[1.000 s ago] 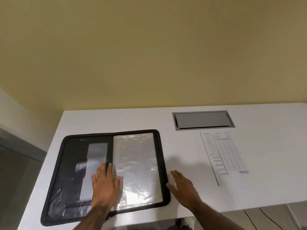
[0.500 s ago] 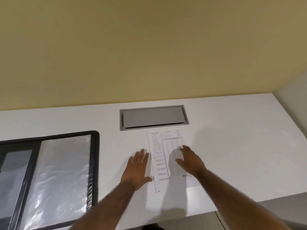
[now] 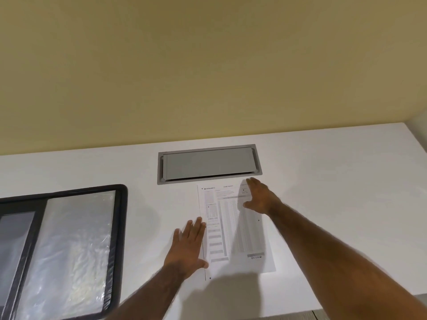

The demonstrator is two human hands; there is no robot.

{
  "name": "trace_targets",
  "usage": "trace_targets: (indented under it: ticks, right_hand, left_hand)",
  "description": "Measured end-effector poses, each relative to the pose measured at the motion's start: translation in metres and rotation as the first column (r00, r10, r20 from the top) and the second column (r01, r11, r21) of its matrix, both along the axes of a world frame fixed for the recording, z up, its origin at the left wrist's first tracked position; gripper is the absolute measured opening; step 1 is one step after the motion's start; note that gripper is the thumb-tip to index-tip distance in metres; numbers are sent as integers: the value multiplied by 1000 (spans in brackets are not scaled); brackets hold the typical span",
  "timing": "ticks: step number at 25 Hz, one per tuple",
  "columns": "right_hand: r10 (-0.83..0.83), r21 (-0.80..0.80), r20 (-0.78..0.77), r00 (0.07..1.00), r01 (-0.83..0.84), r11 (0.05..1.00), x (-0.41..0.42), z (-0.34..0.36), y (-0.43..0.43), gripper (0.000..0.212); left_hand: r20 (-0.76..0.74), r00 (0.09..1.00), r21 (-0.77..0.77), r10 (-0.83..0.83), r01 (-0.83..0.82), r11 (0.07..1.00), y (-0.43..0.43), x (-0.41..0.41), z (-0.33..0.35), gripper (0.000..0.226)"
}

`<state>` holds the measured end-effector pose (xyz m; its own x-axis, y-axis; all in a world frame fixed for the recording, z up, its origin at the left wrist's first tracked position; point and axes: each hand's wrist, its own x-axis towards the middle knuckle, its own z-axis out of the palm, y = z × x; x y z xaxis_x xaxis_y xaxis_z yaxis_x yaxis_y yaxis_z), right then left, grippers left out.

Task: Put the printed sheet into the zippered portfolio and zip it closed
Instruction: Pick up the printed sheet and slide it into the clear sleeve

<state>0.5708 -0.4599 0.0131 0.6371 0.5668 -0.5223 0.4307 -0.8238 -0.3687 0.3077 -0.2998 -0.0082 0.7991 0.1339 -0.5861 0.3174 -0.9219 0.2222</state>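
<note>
The printed sheet (image 3: pixel 233 229) lies flat on the white table, just in front of the grey hatch. My left hand (image 3: pixel 188 247) rests flat with fingers apart at the sheet's left edge, its thumb touching the paper. My right hand (image 3: pixel 258 198) is spread over the sheet's far right corner, fingers pointing left. Neither hand holds anything. The zippered portfolio (image 3: pixel 122 227) lies open at the left, black-rimmed with a shiny clear plastic sleeve inside; its left part runs out of view.
A grey recessed cable hatch (image 3: pixel 209 163) is set into the white table (image 3: pixel 335 181) behind the sheet. A yellow wall rises behind the table. The table's right end and its near edge show at the right.
Both hands left the portfolio and came to the sheet while the view swung right. Since half a second ago, my right hand slid up to the sheet's far right corner.
</note>
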Motion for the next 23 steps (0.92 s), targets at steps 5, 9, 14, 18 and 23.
trace_targets:
  ticks: [5, 9, 14, 18, 23]
  right_hand:
    - [37, -38, -7, 999, -38, 999, 16, -6, 5, 81]
    - [21, -57, 64, 998, -17, 998, 11, -10, 7, 80]
    - [-160, 94, -82, 984, 167, 981, 4, -6, 16, 72]
    - [-509, 293, -555, 658, 727, 621, -26, 10, -1, 86]
    - [-524, 287, -621, 583, 791, 540, -84, 9, -40, 37]
  left_hand:
    - [-32, 999, 31, 7, -6, 1000, -5, 7, 5, 117]
    - [-64, 998, 64, 9, -5, 998, -9, 10, 4, 116]
    - [-75, 997, 66, 18, -14, 998, -10, 13, 3, 118]
    - [-63, 998, 41, 31, -28, 999, -12, 12, 5, 121]
    - [-53, 999, 58, 14, -11, 998, -10, 10, 1, 121]
